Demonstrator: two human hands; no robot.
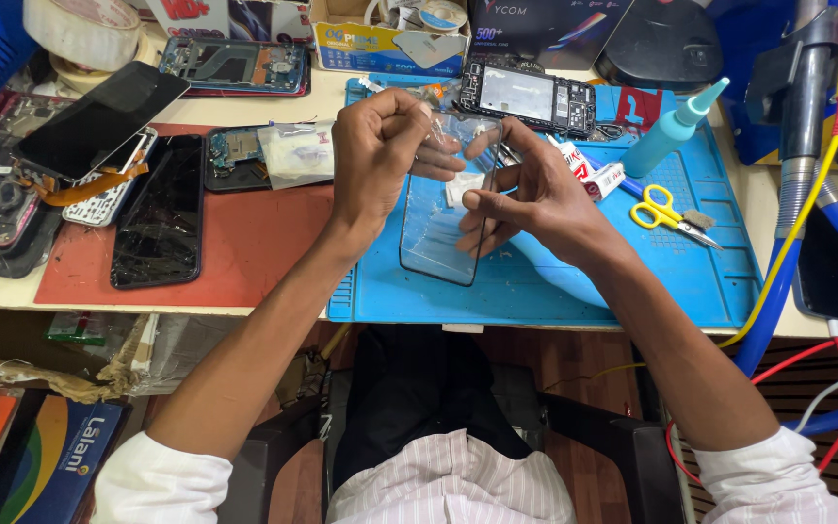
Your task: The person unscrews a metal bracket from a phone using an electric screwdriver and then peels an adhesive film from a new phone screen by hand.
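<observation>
Cluttered with phone parts, the counter (244, 112) carries a blue mat (555, 281); above it the left hand (375, 160) pinches the glass panel (443, 209) by its top edge, while right hand (526, 194) fingers press a white wipe (462, 187) against it. Light, even strokes, gripping edges only, would suit best.

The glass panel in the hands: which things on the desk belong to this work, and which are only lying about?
In use:
glass panel, held by the left hand
small white cloth, pressed on it by the right hand
blue mat under them

Lying about:
yellow scissors
teal bottle
cracked black phone
open phone
tape rolls
</observation>
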